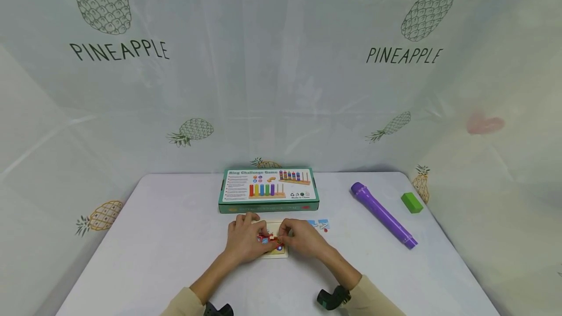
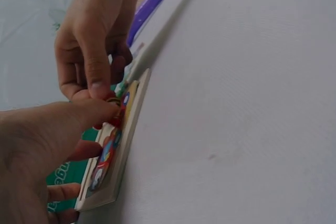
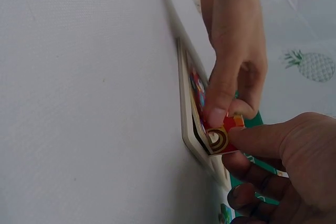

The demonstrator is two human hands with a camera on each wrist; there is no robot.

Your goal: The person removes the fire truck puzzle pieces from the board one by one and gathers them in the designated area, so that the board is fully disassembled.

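Observation:
A small picture puzzle board (image 1: 281,256) with a pale wooden rim lies on the table in front of the box. My right hand (image 1: 305,239) pinches a red puzzle piece (image 3: 229,123) with a yellow and brown swirl between thumb and fingers. The piece is tilted at the board's edge, over a dark gap in the picture. My left hand (image 1: 246,240) lies across the board's left side, its thumb touching the piece and its other fingers spread by the far edge. Colourful pieces show inside the board, partly covered by the hands.
A green game box (image 1: 269,206) lies behind the board. Loose blue puzzle pieces (image 1: 324,225) lie right of it, partly behind my right hand. Further right are a purple tube (image 1: 384,216) and a green block (image 1: 411,203). A patterned curtain (image 1: 281,87) hangs behind the white table.

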